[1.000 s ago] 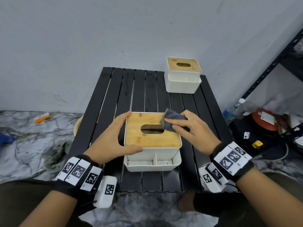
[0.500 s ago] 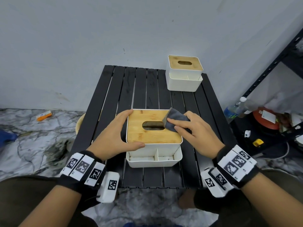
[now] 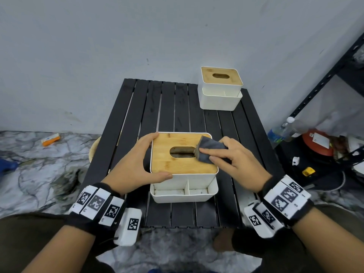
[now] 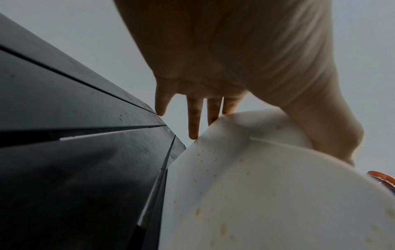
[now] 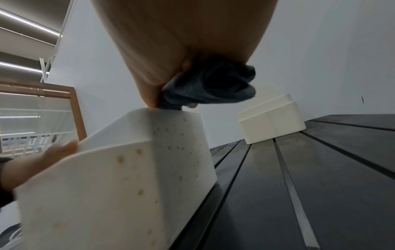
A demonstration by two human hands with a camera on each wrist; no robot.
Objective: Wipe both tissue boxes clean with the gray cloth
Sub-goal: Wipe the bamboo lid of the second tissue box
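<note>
The near tissue box (image 3: 184,180), white with a bamboo lid (image 3: 173,164), stands at the front of the black slatted table (image 3: 177,113). My left hand (image 3: 136,164) grips its left side, thumb on the front wall and fingers at the far corner. My right hand (image 3: 238,160) holds the folded gray cloth (image 3: 208,150) and presses it on the lid, just right of the slot. In the right wrist view the cloth (image 5: 213,84) sits bunched in my fingers above the box wall (image 5: 128,177), which carries brownish specks. The second tissue box (image 3: 220,95) stands at the table's far right corner.
A grey wall runs close behind the table. On the right stand a black metal shelf (image 3: 327,75), a plastic bottle (image 3: 279,131) and a red round object (image 3: 317,142) among floor clutter. An orange item (image 3: 50,139) lies on the marble floor at left.
My right hand has slid the cloth a little back and forth on the right part of the lid. The left hand keeps its hold and the box stays put.
</note>
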